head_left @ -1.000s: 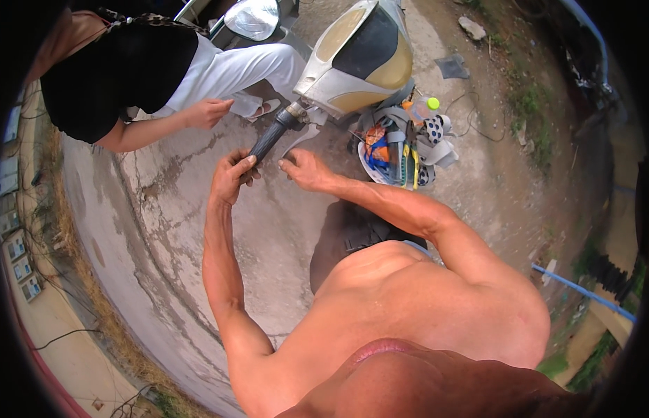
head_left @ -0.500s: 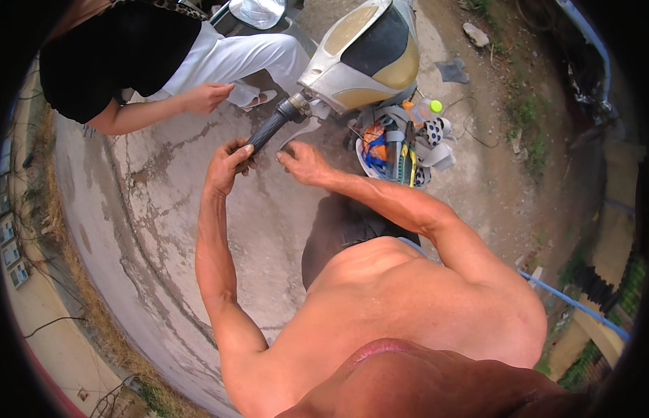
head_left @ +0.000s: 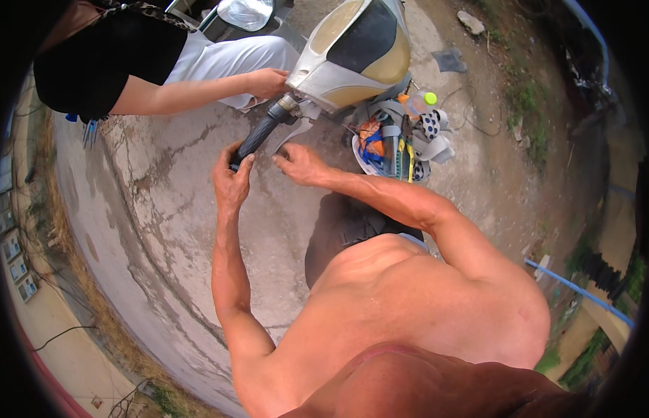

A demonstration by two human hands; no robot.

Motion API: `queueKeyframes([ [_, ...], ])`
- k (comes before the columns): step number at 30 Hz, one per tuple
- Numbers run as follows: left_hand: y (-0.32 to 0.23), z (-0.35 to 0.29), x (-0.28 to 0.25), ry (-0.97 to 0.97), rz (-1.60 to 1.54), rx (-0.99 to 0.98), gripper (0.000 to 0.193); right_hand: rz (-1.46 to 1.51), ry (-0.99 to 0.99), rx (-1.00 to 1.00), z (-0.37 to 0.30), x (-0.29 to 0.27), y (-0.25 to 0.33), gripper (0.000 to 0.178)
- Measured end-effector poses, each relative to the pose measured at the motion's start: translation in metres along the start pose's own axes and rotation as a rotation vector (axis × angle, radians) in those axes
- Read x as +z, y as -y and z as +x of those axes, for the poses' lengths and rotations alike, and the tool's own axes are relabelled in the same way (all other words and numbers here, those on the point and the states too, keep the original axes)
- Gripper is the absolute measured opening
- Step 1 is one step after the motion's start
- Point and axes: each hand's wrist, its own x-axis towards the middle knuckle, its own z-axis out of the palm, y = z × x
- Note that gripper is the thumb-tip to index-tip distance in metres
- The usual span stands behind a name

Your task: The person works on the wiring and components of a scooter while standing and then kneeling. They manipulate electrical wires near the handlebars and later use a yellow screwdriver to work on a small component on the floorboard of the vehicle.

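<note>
A scooter's handlebar with a dark ribbed grip (head_left: 259, 134) points down toward me from the gold and silver front cover. My left hand (head_left: 232, 177) is closed about the free end of this grip, thumb on the near side and fingers partly hidden behind it. Beside the grip runs a slim grey brake lever (head_left: 292, 134). The curled fingers of my right hand (head_left: 301, 165) pinch the lever's tip, though the exact contact is hard to make out. Another person's hand (head_left: 269, 82) reaches in from the left and touches the cover near the handlebar's base.
Right of the scooter cover (head_left: 352, 56) stands a white tub (head_left: 361, 159) heaped with tools, straps and cloth, near a bottle with a yellow-green cap (head_left: 429, 99). The other person, in a black top (head_left: 108, 66), sits at the far left. Cracked concrete (head_left: 164, 181) lies below.
My left hand has shifted slightly right and down, its thumb now along the grip's near side. The other person's hand has moved right to the scooter cover. My right hand stays at the lever.
</note>
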Motion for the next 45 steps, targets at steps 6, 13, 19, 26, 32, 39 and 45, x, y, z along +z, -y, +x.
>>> queueKeyframes([
  [6,0.003,0.014,-0.019,0.189,-0.209,-0.257,0.036,0.016,-0.007,0.011,-0.002,0.001,0.001,0.04],
  [13,0.022,0.027,-0.027,0.387,-0.571,-0.413,0.038,0.017,0.001,0.007,-0.004,-0.003,0.005,0.04],
  [19,0.022,0.023,-0.024,0.331,-0.562,-0.402,0.035,0.016,0.01,0.009,-0.003,-0.002,0.004,0.039],
  [26,0.006,0.017,-0.017,0.244,-0.475,-0.378,0.035,0.034,0.009,0.014,-0.002,-0.003,0.004,0.037],
  [32,0.0,-0.008,0.005,-0.066,-0.022,0.0,0.042,0.019,-0.01,-0.017,-0.005,-0.003,0.003,0.038],
  [39,0.009,-0.006,0.01,-0.077,-0.068,0.0,0.042,0.023,-0.012,-0.024,-0.004,-0.002,-0.002,0.038],
  [45,0.014,-0.008,0.01,-0.073,-0.107,-0.063,0.042,0.013,-0.002,-0.015,-0.003,-0.001,0.0,0.039],
])
